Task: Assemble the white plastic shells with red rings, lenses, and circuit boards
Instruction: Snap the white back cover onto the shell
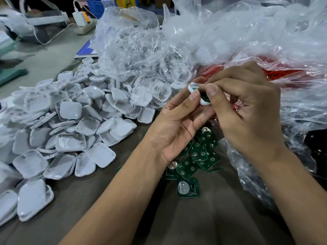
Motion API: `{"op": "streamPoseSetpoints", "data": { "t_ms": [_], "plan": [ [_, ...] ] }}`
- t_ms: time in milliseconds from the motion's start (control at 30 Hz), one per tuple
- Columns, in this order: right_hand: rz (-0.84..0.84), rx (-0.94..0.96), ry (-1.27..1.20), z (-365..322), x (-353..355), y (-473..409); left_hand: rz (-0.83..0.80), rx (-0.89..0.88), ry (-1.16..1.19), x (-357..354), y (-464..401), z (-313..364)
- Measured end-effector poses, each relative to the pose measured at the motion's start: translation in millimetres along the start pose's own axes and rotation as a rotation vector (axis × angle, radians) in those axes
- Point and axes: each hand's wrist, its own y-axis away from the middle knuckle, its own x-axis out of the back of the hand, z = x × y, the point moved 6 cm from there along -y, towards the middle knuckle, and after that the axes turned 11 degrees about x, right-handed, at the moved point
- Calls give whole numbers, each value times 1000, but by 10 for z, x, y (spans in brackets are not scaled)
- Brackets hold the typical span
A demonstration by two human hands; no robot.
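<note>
While you held the white shell [195,92] up over the table [203,218], your left hand [178,124] pinched it between thumb and fingers at about 10 o'clock of the frame's middle, and your right hand [242,110] had thumb and forefinger curled onto the green circuit board [205,99] seated in its open face. Both hands were closed on the part, one on the shell's rim, the other on the board.

From there, the likely fault was a board going in skewed: your right thumb covered most of it, so you could not check its corners against the shell, and pressing on one edge could have tipped it or popped it out. A loosened left pinch might have dropped the shell into the loose boards [196,156] at 6 o'clock, where it would have been slow to pick out.

The shell stood on edge, tilted, its open face turned toward your right hand, at about 3 o'clock. Its visible rim ran from 11 o'clock to 5 o'clock. Whether a red ring or lens already sat inside could not be told.
</note>
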Motion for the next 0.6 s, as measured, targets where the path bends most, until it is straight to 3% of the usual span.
{"op": "streamPoseSetpoints", "data": {
  "t_ms": [433,600],
  "plan": [
    [-97,69,1,-121,-71,-121,89,-76,64,19,62,151],
    [32,-53,-153,-87,-50,-178,98,-145,110,52,142,295]
  ]
}}
